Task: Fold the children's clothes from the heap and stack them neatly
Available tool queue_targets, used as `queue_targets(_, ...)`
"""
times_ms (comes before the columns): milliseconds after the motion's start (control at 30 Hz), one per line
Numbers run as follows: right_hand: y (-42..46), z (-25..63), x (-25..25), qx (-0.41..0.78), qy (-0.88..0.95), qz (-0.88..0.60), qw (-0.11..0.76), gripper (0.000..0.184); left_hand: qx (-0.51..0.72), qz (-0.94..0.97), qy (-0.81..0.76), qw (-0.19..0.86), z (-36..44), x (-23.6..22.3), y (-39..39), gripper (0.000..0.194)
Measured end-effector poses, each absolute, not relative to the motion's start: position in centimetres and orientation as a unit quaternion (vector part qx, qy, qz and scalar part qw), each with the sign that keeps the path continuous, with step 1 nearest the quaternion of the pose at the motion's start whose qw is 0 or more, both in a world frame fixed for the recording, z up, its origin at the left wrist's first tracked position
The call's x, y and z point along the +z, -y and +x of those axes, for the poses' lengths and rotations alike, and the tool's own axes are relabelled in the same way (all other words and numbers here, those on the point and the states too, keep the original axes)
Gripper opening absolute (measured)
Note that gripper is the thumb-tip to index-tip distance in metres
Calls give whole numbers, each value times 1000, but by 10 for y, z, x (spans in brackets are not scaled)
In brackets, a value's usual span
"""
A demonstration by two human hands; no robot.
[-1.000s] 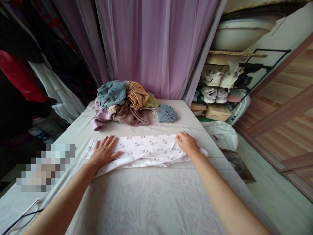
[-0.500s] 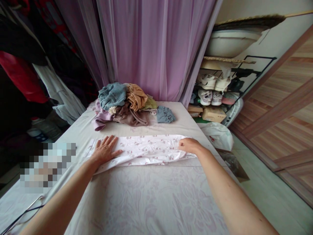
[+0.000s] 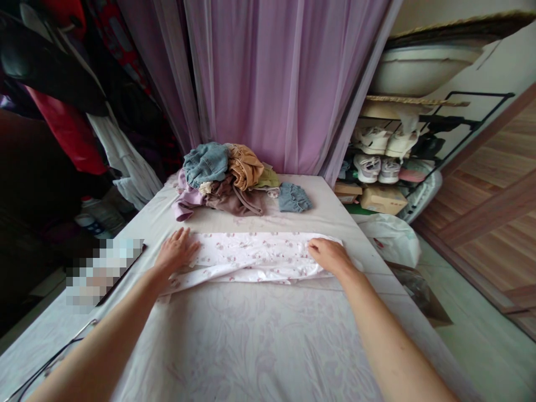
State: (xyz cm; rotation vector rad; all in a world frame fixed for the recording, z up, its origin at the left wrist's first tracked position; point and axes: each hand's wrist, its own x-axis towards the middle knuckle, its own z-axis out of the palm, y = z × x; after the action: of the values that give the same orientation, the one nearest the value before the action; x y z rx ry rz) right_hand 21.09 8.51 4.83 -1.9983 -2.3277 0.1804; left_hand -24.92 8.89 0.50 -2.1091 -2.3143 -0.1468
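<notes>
A white garment with a small reddish print lies in a long, narrow strip across the bed, creased along its near edge. At its left end my left hand rests with fingers stretched out and partly spread, slightly blurred. My right hand is closed at the garment's right end, knuckles down on the cloth; its fingertips are curled out of sight. Beyond the strip sits a heap of clothes, with blue denim, a tan piece and a brown piece. Beside the heap lies a small folded grey-blue garment.
The bed has a pale patterned sheet. A blurred-out flat object and a thin dark cord lie on the left. A purple curtain hangs behind. On the right are a shoe rack with shoes and a plastic bag.
My left hand has shifted back toward the garment's left end, its fingers closer together. My right hand stays closed at the right end. The whole view has swung slightly left.
</notes>
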Motion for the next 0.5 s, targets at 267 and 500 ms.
queue_targets(267, -92, 211, 32, 54, 708, -698, 93, 29, 4, -542, 837, -77, -284, 41, -86, 56)
queue_targets(500, -88, 218, 27, 4, 677, -731, 80, 30, -42, -542, 832, -111, -277, 44, -93, 42)
